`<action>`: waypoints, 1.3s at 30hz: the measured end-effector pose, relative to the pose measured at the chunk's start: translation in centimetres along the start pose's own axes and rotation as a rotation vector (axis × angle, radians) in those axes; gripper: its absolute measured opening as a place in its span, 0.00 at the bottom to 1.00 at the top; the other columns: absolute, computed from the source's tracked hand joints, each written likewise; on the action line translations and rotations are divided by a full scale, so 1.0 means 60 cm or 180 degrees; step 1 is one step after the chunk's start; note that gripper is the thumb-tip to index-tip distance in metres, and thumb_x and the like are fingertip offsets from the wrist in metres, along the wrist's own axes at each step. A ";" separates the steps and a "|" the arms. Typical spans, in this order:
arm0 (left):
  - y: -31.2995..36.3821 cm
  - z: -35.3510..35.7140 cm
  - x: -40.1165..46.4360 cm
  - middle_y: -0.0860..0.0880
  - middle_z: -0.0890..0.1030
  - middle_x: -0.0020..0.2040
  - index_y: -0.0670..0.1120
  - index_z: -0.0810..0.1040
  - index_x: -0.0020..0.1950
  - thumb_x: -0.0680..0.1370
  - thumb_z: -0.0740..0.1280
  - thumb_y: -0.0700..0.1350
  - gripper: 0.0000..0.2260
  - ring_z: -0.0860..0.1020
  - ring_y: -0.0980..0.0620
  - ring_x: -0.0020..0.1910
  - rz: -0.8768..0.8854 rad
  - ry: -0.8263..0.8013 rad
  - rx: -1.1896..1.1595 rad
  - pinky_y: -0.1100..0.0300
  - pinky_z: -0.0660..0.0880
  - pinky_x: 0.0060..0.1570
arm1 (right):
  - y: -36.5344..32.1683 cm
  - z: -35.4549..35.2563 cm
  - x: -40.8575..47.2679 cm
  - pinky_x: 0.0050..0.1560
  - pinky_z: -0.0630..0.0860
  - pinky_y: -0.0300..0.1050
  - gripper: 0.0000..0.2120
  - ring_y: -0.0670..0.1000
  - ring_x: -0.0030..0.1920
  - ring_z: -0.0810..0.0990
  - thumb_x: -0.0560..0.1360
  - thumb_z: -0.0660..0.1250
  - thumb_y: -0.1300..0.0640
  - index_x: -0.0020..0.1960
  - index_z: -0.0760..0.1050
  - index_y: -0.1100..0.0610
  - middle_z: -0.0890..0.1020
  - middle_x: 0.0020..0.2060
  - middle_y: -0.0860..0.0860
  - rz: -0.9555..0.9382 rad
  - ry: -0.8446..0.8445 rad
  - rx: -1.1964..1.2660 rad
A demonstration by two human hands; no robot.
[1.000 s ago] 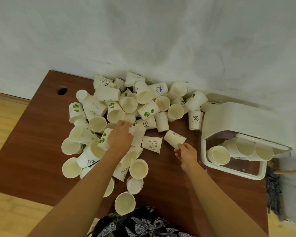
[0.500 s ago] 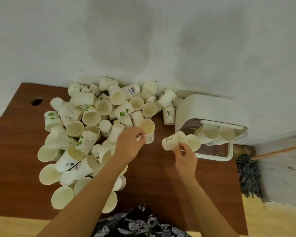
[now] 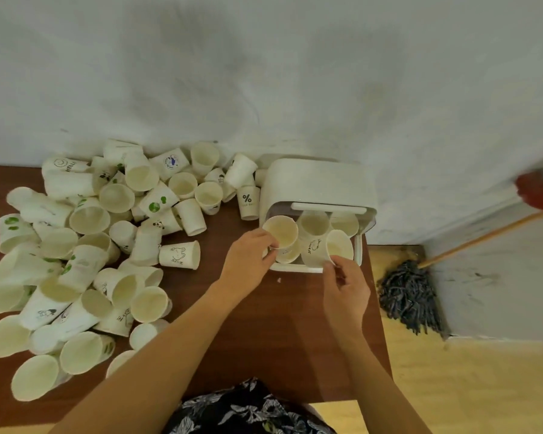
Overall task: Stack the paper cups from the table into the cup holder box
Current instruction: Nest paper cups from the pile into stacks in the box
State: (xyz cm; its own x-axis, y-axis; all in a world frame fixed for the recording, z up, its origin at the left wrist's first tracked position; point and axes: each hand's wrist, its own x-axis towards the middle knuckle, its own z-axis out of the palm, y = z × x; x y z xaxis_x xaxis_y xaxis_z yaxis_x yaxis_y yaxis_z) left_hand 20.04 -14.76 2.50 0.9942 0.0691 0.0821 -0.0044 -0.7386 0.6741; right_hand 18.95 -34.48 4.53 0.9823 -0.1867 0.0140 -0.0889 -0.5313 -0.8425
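A white cup holder box (image 3: pixel 317 186) lies at the table's right edge with its opening towards me and rows of stacked cups (image 3: pixel 342 222) inside. My left hand (image 3: pixel 248 260) grips a paper cup (image 3: pixel 281 230) at the box's left side, mouth facing me. My right hand (image 3: pixel 345 288) pinches the rim of a second paper cup (image 3: pixel 333 247) with a small drawing, at the box's right side. A large heap of loose paper cups (image 3: pixel 85 245) covers the table's left half.
The brown table (image 3: pixel 264 324) ends just right of the box, against a white wall. A mop (image 3: pixel 408 292) leans on the floor by the wall to the right. One cup with a drawing (image 3: pixel 179 254) lies on its side near the heap's right edge.
Both hands have carried their cups rightward from the heap to the opening of the box. The view has shifted to the right.
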 end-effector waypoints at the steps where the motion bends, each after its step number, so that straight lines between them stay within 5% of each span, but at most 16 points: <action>1: 0.004 0.010 0.005 0.54 0.80 0.48 0.47 0.82 0.48 0.75 0.71 0.43 0.03 0.73 0.57 0.42 0.0018 0.0028 0.0019 0.60 0.74 0.45 | 0.006 -0.007 0.004 0.43 0.73 0.28 0.07 0.41 0.47 0.79 0.78 0.68 0.58 0.54 0.80 0.51 0.80 0.47 0.41 -0.0064 -0.0025 -0.0016; 9: 0.005 0.072 0.013 0.52 0.80 0.55 0.47 0.81 0.54 0.74 0.70 0.40 0.09 0.78 0.50 0.53 -0.0367 -0.0354 0.0144 0.54 0.76 0.53 | 0.032 -0.023 0.037 0.47 0.76 0.32 0.07 0.40 0.50 0.78 0.77 0.69 0.61 0.55 0.80 0.55 0.78 0.47 0.38 -0.0645 -0.0353 -0.0107; 13: 0.009 0.068 0.005 0.55 0.75 0.62 0.50 0.77 0.61 0.76 0.69 0.44 0.14 0.78 0.54 0.46 -0.0566 -0.0213 0.0196 0.59 0.76 0.46 | 0.033 -0.012 0.054 0.48 0.77 0.31 0.08 0.40 0.52 0.78 0.77 0.68 0.60 0.56 0.79 0.54 0.79 0.52 0.42 -0.0928 -0.0676 -0.0114; 18: 0.000 0.033 -0.005 0.56 0.78 0.52 0.52 0.79 0.56 0.77 0.68 0.47 0.08 0.77 0.58 0.42 -0.0759 0.0029 0.0196 0.61 0.77 0.43 | 0.032 0.027 0.070 0.50 0.76 0.32 0.09 0.42 0.50 0.78 0.79 0.67 0.57 0.58 0.79 0.53 0.78 0.56 0.43 -0.1096 -0.1163 -0.0445; 23: -0.028 -0.003 -0.025 0.56 0.78 0.52 0.51 0.79 0.55 0.77 0.66 0.45 0.08 0.77 0.59 0.43 -0.0929 0.0118 0.0155 0.58 0.77 0.48 | 0.038 0.057 0.065 0.50 0.80 0.42 0.11 0.42 0.49 0.78 0.79 0.65 0.56 0.61 0.76 0.52 0.76 0.61 0.44 -0.0852 -0.1431 -0.0828; 28: -0.068 -0.034 -0.055 0.55 0.79 0.50 0.50 0.79 0.55 0.78 0.65 0.46 0.07 0.76 0.58 0.44 -0.1043 0.0064 0.0324 0.61 0.75 0.47 | 0.024 0.076 0.032 0.43 0.77 0.37 0.10 0.37 0.42 0.77 0.79 0.65 0.58 0.59 0.77 0.51 0.78 0.56 0.44 -0.0697 -0.1272 -0.0793; 34: -0.134 -0.081 -0.107 0.53 0.78 0.44 0.50 0.77 0.48 0.76 0.65 0.47 0.04 0.76 0.52 0.43 -0.1538 -0.0300 0.0774 0.54 0.74 0.44 | -0.004 0.149 -0.026 0.46 0.67 0.31 0.08 0.39 0.47 0.75 0.79 0.65 0.55 0.57 0.79 0.50 0.78 0.49 0.40 -0.0449 -0.2116 -0.0923; 39: -0.194 -0.121 -0.159 0.51 0.76 0.43 0.49 0.72 0.45 0.74 0.66 0.56 0.11 0.75 0.51 0.43 -0.1996 -0.0540 0.1253 0.57 0.67 0.38 | -0.023 0.237 -0.079 0.48 0.71 0.36 0.06 0.41 0.48 0.77 0.78 0.65 0.53 0.53 0.79 0.46 0.80 0.49 0.42 -0.0065 -0.2633 -0.0929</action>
State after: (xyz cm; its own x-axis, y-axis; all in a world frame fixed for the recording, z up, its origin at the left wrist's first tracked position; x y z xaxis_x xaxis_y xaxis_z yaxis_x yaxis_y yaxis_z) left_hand 9.81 -1.92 -0.80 0.8008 0.4743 -0.3656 0.5741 -0.7819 0.2431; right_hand 16.78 -21.13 -2.05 0.7785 0.4241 -0.4627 0.0027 -0.7394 -0.6733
